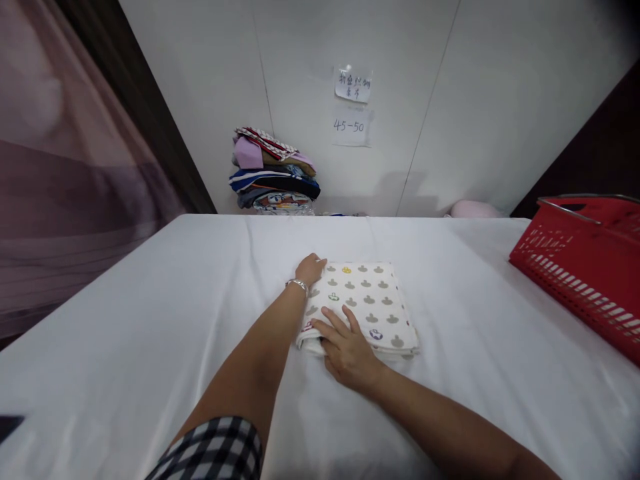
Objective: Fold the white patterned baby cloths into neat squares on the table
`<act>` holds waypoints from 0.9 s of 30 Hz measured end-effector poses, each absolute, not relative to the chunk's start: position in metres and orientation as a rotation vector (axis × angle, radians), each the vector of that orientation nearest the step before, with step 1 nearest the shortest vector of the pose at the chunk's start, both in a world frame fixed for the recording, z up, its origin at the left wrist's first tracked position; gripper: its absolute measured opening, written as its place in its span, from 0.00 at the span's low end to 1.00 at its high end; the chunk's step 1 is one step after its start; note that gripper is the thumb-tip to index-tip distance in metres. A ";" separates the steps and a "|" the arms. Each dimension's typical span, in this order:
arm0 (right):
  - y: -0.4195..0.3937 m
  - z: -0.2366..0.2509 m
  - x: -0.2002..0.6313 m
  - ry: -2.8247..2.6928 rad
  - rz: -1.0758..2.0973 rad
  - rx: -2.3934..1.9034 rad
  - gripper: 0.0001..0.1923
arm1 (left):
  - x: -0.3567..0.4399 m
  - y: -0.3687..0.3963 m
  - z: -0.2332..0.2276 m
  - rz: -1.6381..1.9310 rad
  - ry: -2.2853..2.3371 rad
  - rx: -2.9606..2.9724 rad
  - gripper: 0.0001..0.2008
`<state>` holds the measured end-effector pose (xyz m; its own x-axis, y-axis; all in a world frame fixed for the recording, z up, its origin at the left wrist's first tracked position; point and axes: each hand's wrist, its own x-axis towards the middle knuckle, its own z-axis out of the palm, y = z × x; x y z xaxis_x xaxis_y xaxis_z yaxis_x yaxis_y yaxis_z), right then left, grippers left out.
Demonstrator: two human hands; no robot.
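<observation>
A folded white cloth (357, 297) printed with grey and a few coloured motifs lies on the white-covered table. My left hand (311, 269) is closed at its far left corner, fingertips partly hidden. Over the near left edge, my right hand (353, 353) has its fingers on top of the cloth, with the thumb side down at the folded edge. The layers bulge slightly at that near left corner.
A red plastic basket (585, 260) with a metal handle stands at the right table edge. Beyond the far edge, a pile of folded fabrics (275, 180) rests against the wall. Two paper notes (351, 127) hang there. A pink curtain (65, 173) is at left.
</observation>
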<state>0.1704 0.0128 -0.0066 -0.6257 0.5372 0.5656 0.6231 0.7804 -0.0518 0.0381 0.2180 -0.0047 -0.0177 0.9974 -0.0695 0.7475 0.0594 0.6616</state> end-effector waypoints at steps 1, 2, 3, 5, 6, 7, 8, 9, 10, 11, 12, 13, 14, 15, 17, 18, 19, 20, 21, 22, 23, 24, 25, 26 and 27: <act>0.013 -0.009 0.171 -2.398 -0.195 -0.863 0.09 | 0.038 0.216 -0.004 0.623 1.815 1.751 0.14; 0.014 -0.011 0.171 -2.395 -0.197 -0.869 0.08 | 0.038 0.213 -0.004 0.634 1.807 1.765 0.14; 0.014 -0.014 0.171 -2.390 -0.206 -0.875 0.08 | 0.036 0.209 -0.004 0.649 1.793 1.779 0.15; 0.015 -0.020 0.170 -2.375 -0.240 -0.894 0.08 | 0.033 0.199 -0.004 0.687 1.762 1.799 0.18; 0.015 -0.023 0.169 -2.365 -0.263 -0.906 0.09 | 0.031 0.193 -0.004 0.713 1.747 1.810 0.20; 0.015 -0.025 0.168 -2.356 -0.286 -0.918 0.10 | 0.029 0.186 -0.003 0.745 1.730 1.826 0.22; 0.015 -0.027 0.168 -2.349 -0.309 -0.928 0.10 | 0.027 0.179 -0.002 0.780 1.708 1.850 0.24; 0.015 -0.029 0.167 -2.344 -0.331 -0.936 0.10 | 0.025 0.172 0.000 0.816 1.685 1.880 0.25; 0.015 -0.030 0.166 -2.342 -0.348 -0.943 0.10 | 0.024 0.162 0.002 0.850 1.660 1.912 0.26; 0.016 -0.031 0.166 -2.343 -0.358 -0.948 0.09 | 0.023 0.152 0.006 0.887 1.631 1.948 0.25; 0.016 -0.031 0.166 -2.347 -0.359 -0.954 0.09 | 0.023 0.140 0.010 0.928 1.600 1.982 0.24; 0.016 -0.031 0.166 -2.351 -0.354 -0.962 0.09 | 0.022 0.126 0.014 0.971 1.569 2.009 0.22; 0.016 -0.031 0.167 -2.356 -0.346 -0.970 0.08 | 0.022 0.110 0.018 1.024 1.536 2.035 0.20; 0.015 -0.031 0.167 -2.359 -0.340 -0.985 0.09 | 0.021 0.094 0.020 1.077 1.504 2.061 0.18; 0.013 -0.029 0.169 -2.355 -0.343 -1.026 0.09 | 0.020 0.060 0.021 1.148 1.452 2.127 0.13; 0.012 -0.028 0.170 -2.352 -0.350 -1.046 0.08 | 0.019 0.044 0.019 1.158 1.434 2.175 0.11; 0.010 -0.027 0.172 -2.350 -0.357 -1.065 0.08 | 0.019 0.030 0.015 1.157 1.417 2.233 0.09; 0.009 -0.025 0.174 -2.350 -0.361 -1.082 0.08 | 0.018 0.018 0.010 1.145 1.399 2.299 0.07; 0.007 -0.023 0.176 -2.354 -0.361 -1.096 0.08 | 0.017 0.008 0.005 1.125 1.387 2.362 0.06; 0.005 -0.020 0.179 -2.363 -0.360 -1.108 0.08 | 0.016 0.002 0.001 1.100 1.384 2.419 0.06; 0.003 -0.018 0.183 -2.375 -0.360 -1.120 0.08 | 0.014 -0.003 -0.004 1.073 1.391 2.466 0.06; 0.001 -0.015 0.188 -2.389 -0.364 -1.132 0.08 | 0.013 -0.006 -0.007 1.042 1.402 2.505 0.07; -0.001 -0.013 0.193 -2.405 -0.371 -1.140 0.07 | 0.012 -0.007 -0.009 1.011 1.412 2.539 0.08; -0.003 -0.010 0.199 -2.420 -0.380 -1.152 0.07 | 0.011 -0.007 -0.010 0.983 1.420 2.570 0.08; -0.004 -0.008 0.205 -2.435 -0.389 -1.167 0.07 | 0.010 -0.007 -0.010 0.963 1.425 2.597 0.09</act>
<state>0.2052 -0.0041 -0.0080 -0.5654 0.6739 0.4756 0.7886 0.6107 0.0722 0.0104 -0.0074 -0.0101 0.3902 0.7709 0.5034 0.7544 -0.5811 0.3052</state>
